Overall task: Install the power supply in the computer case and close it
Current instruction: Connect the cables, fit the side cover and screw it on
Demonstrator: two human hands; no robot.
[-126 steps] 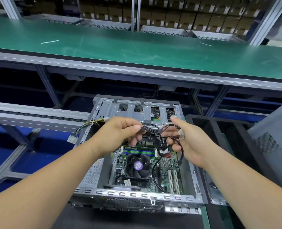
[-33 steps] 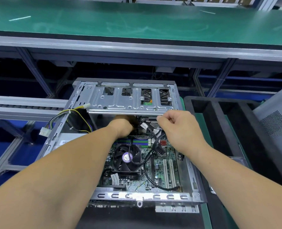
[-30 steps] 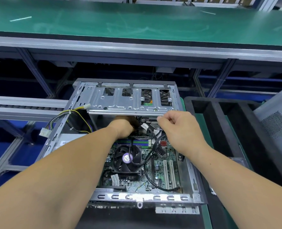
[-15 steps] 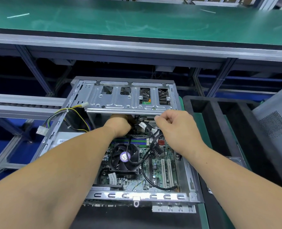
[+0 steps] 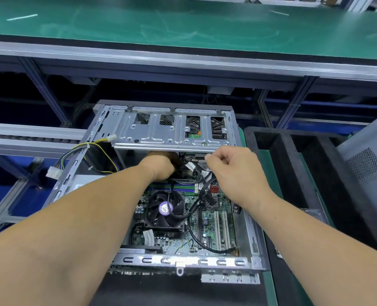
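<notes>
The open computer case [image 5: 252, 244] lies at my twelve o'clock, cooler fan [image 5: 165, 208] nearest me. Beyond it my right hand [image 5: 234, 171] pinches the black cables [image 5: 205, 184], as half a second ago. My left hand [image 5: 161, 164] still reaches under the drive cage [image 5: 172, 133]; its fingers are hidden, so its grip is unclear. The case sits slightly lower in view now. At ten o'clock, yellow power leads [image 5: 72, 155] hang over the wall.

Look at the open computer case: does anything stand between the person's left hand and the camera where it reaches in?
Yes. The metal drive cage overhangs the left hand, hiding its fingers. The right hand pinches black cables beside it.
</notes>
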